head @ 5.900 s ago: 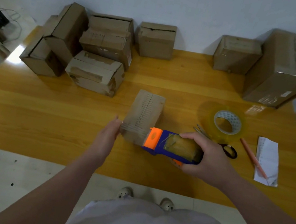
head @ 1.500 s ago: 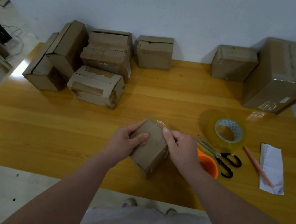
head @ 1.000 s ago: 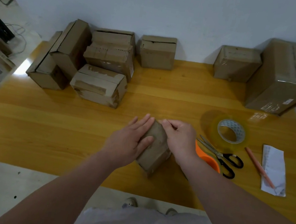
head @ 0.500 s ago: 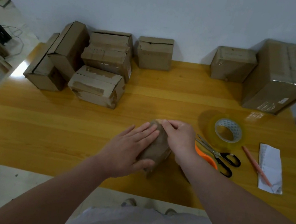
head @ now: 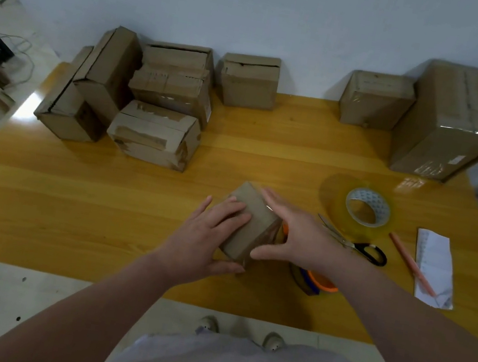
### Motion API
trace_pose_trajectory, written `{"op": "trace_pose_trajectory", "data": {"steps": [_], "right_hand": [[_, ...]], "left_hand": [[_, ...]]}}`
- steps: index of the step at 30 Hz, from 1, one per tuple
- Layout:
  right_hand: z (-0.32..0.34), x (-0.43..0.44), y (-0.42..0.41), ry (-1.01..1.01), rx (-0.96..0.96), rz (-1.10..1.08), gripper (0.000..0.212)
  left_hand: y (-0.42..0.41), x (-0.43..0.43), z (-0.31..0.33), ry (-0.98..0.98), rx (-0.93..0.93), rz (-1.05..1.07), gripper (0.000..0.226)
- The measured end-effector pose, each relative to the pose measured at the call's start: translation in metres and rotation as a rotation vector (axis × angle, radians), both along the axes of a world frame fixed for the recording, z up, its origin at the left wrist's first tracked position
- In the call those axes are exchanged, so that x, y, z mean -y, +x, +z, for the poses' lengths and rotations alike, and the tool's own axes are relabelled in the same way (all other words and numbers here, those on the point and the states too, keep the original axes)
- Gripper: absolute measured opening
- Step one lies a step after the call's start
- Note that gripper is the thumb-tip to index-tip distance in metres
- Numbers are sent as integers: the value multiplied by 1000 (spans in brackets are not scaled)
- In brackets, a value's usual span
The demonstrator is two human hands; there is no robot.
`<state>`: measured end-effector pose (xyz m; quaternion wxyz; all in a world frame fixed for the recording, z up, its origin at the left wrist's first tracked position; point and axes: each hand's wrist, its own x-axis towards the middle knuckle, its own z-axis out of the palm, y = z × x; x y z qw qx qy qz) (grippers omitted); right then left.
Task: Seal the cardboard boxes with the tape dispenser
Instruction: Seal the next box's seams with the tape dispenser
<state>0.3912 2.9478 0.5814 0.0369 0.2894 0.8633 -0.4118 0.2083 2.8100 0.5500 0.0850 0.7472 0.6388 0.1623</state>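
**Box in hand.** The small box (head: 251, 223) sits on the table (head: 102, 206) near the front edge, turned at an angle to you. A glossy strip on its top face appears to be tape.

**Left hand.** Your left hand (head: 206, 238) lies on the left half of the top face. Its fingers are straight and slightly spread and the thumb is at the near lower corner. This flat contact probably pins the box so it cannot slide.

**Right hand.** Your right hand (head: 297, 237) covers the right side. Its fingers are extended along the far top edge and the thumb rests against the near face. Neither hand curls round anything. The likely purpose is to press the tape down over the edges.

**Tool.** The tape dispenser (head: 314, 282) lies on the table just right of the box, partly hidden under your right forearm and within reach for the next strip.

**Surroundings.**
- A spare tape roll (head: 366, 209), scissors (head: 358, 248), a pencil (head: 412, 266) and a paper slip (head: 435, 268) are grouped to the right.
- The boxes at the back left (head: 154, 133) show open seams and probably await sealing.
- The large box at the back right (head: 450, 120) looks wrapped in tape.
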Motion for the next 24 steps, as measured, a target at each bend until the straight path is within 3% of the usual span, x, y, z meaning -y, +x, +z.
{"op": "trace_pose_trajectory", "data": {"steps": [5, 10, 15, 18, 24], "right_hand": [[-7, 12, 6, 479, 129, 186, 118], [0, 6, 10, 678, 117, 356, 115], [12, -7, -13, 492, 252, 205, 138], [7, -3, -24, 452, 299, 249, 142], [4, 6, -28, 572, 270, 311, 135]], "left_hand": [[-1, 0, -5, 50, 27, 2, 79], [-1, 2, -5, 59, 41, -19, 72], [0, 1, -1, 63, 50, -7, 67], [0, 1, -2, 75, 55, -7, 64], [1, 0, -3, 81, 54, -10, 62]]}}
